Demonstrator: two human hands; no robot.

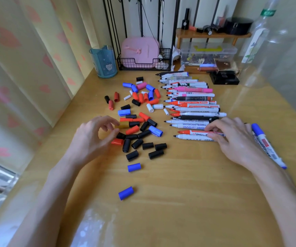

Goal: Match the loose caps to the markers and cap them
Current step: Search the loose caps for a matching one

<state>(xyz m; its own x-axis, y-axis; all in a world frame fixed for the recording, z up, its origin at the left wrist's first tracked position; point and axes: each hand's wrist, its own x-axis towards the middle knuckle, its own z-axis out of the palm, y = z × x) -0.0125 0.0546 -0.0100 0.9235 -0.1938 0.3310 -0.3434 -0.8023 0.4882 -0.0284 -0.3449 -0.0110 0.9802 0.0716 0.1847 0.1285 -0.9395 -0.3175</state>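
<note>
Blue cap (pixel 125 193) sits loose nearest me on the counter (pixel 188 193). Left hand (pixel 93 134) hovers curled and empty over the cap pile (pixel 144 134). Right hand (pixel 232 138) rests its fingers on an uncapped red marker (pixel 193 132). Matching step, I reckon: next I'd pinch a red cap (pixel 117 141).

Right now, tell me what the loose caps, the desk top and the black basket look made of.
Loose caps: plastic, likely; smooth moulded tubes with soft sheen.
Desk top: wood or wood-look laminate, glossy; grain lines plus window glare.
Black basket: thin metal wire, probably coated; open grid.
</note>
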